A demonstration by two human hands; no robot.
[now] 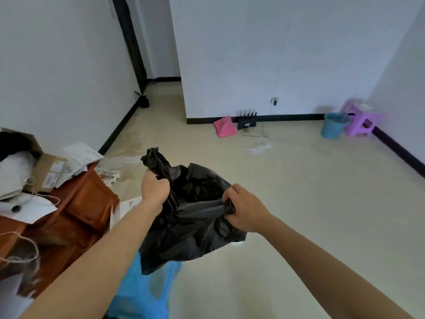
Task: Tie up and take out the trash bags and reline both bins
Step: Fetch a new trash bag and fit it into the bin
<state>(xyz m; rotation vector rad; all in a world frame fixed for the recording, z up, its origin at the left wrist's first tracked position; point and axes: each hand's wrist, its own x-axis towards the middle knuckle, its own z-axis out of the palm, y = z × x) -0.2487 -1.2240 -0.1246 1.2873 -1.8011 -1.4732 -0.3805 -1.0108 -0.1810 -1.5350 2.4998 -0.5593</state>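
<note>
Left hand (155, 192) and right hand (246, 210), closest in, both clamped on a crumpled black plastic trash bag (190, 226) held up off the floor. Left fingers fisted round one gathered corner of the bag's mouth, bunched tip poking up above the knuckles. Right fingers curled tight, pinching a twisted fold at the opposite corner, rim stretched between the two grips. Directly beneath the bag and partly hidden by it, a bright blue plastic bin (142, 293), blurred. Left of the bag, a reddish-brown panelled cabinet (80, 203) heaped with a brown cardboard box (49, 166), white papers (80, 157) and string. Far beyond the bag to the right, a round blue plastic wastebasket (333, 126) just beside a purple plastic stool (362, 122) in the corner. Far beyond to the left, near the doorway, a small knotted black bag (143, 101) on the floor.
</note>
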